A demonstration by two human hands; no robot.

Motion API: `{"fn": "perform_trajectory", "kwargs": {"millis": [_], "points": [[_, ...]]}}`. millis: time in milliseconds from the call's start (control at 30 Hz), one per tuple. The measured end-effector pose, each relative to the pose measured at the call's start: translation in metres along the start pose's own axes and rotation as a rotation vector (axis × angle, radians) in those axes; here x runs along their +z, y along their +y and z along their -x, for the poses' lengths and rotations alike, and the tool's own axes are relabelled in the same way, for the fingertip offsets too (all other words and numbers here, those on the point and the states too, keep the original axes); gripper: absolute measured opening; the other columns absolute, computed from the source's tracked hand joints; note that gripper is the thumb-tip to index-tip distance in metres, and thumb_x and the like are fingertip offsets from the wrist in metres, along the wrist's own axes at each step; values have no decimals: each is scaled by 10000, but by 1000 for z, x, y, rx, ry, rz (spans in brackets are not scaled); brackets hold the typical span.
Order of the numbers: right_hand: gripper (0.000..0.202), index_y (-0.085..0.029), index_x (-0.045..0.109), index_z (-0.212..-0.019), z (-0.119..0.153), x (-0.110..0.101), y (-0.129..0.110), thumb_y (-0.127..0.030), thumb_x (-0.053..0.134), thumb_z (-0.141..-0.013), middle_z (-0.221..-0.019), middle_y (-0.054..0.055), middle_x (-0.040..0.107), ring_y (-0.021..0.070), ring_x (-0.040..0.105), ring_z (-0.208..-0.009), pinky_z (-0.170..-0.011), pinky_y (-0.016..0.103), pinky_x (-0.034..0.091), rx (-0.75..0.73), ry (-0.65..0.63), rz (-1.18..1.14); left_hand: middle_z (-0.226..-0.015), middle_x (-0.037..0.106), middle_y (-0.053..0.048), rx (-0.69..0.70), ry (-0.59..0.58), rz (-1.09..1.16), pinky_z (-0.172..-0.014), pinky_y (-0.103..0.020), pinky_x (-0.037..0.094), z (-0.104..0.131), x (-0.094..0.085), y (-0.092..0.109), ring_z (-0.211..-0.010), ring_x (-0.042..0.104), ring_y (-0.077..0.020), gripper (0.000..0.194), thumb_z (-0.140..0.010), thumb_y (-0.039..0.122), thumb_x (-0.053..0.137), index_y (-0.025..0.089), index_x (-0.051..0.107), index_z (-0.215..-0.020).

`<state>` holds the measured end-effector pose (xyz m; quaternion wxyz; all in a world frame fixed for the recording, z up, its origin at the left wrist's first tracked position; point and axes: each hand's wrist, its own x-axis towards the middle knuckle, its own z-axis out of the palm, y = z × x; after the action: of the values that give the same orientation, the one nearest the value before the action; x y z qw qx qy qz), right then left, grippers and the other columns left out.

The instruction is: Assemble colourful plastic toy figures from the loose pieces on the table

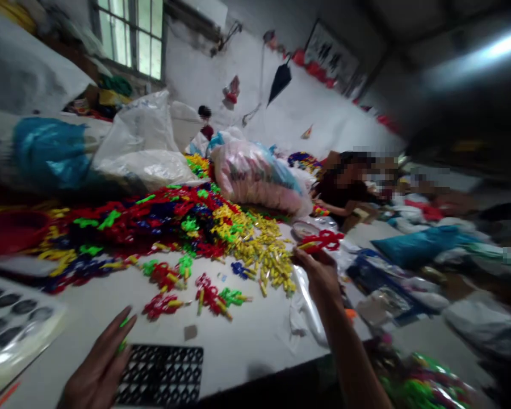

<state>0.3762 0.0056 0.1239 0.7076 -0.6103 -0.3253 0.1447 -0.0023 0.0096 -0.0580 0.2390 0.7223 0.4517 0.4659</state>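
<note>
Down low, the left hand (100,369) pinches a small green piece (122,334) by a black grid tray (162,375). Farther off, the right hand (319,272) grips a red plastic toy (323,241).

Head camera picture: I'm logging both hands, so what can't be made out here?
- Left hand: wrist cut off by the bottom edge; a green piece at its fingers is too blurred to tell.
- Right hand: pinches a red piece, shape smeared by motion blur.
- Black grid tray: cut off by the bottom edge.
</note>
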Motion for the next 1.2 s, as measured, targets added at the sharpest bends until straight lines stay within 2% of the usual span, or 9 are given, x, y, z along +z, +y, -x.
{"fn": "perform_trajectory", "kwargs": {"millis": [133, 200, 333, 467, 667, 867, 1000, 1100, 1200], "points": [[208, -112, 631, -599, 100, 51, 64, -270, 744, -521, -523, 17, 613, 133, 559, -493, -512, 260, 476, 383, -490, 35, -1398, 379, -9, -83, -45, 20, -1090, -391, 266, -6, -14, 41, -1275, 353, -210, 404, -878, 306, 406, 279, 453, -1279], [166, -121, 617, -563, 146, 76, 85, -247, 721, -532, -490, 6, 595, 126, 534, -468, -482, 246, 450, 465, -646, 53, -1401, 373, -31, -111, -63, 36, -1096, -385, 254, -10, -15, 49, -1287, 332, -204, 396, -893, 302, 385, 241, 462, -1276], [125, -151, 563, -507, 206, 114, 104, -203, 656, -571, -466, -28, 547, 102, 469, -447, -443, 209, 379, 379, -840, 95, -1413, 352, -43, -139, -88, 51, -1104, -385, 231, -12, -16, 53, -1303, 299, -195, 405, -905, 290, 372, 220, 434, -1299], [100, -166, 566, -549, 230, 138, 111, -221, 596, -627, -527, -13, 581, 124, 496, -499, -481, 216, 387, 275, -955, 86, -1422, 337, -41, -127, -102, 52, -1107, -384, 224, -11, -18, 53, -1310, 286, -193, 410, -910, 287, 365, 224, 417, -1311], [149, -175, 566, -606, 245, 150, 118, -237, 503, -726, -552, 17, 576, 150, 501, -524, -487, 225, 322, 23, -961, 459, -1429, 322, -40, -110, -136, 20, -1101, -384, 238, -11, -18, 51, -1310, 286, -188, 417, -915, 273, 357, 239, 384, -1330], [149, -155, 605, -844, 249, 148, 113, -167, 490, -750, -833, 73, 632, 161, 545, -644, -564, 238, 357, -198, -1098, 703, -1402, 366, -67, -19, -121, -65, -1068, -409, 304, -12, -16, 48, -1283, 335, -221, 392, -877, 264, 455, 233, 472, -1267], [177, -166, 614, -842, 201, 148, 105, -92, 537, -700, -839, 45, 636, 158, 565, -688, -598, 228, 386, -209, -1133, 661, -1382, 393, -58, -58, -89, -38, -1049, -382, 344, -12, -17, 47, -1250, 387, -213, 310, -885, 238, 413, 227, 582, -1145], [196, -135, 615, -759, 155, 152, 105, -15, 471, -702, -948, 113, 615, 172, 583, -696, -594, 255, 378, -241, -1017, 930, -1391, 380, -53, -97, -79, -8, -1048, -376, 344, -12, -19, 48, -1251, 385, -213, 329, -885, 261, 417, 233, 558, -1180], [165, -137, 591, -676, 139, 156, 110, -15, 481, -686, -871, 107, 620, 177, 588, -702, -592, 255, 366, -267, -1028, 1002, -1397, 373, -51, -120, -84, -11, -1058, -376, 323, -13, -21, 49, -1266, 363, -210, 360, -889, 271, 409, 239, 514, -1232]]}}
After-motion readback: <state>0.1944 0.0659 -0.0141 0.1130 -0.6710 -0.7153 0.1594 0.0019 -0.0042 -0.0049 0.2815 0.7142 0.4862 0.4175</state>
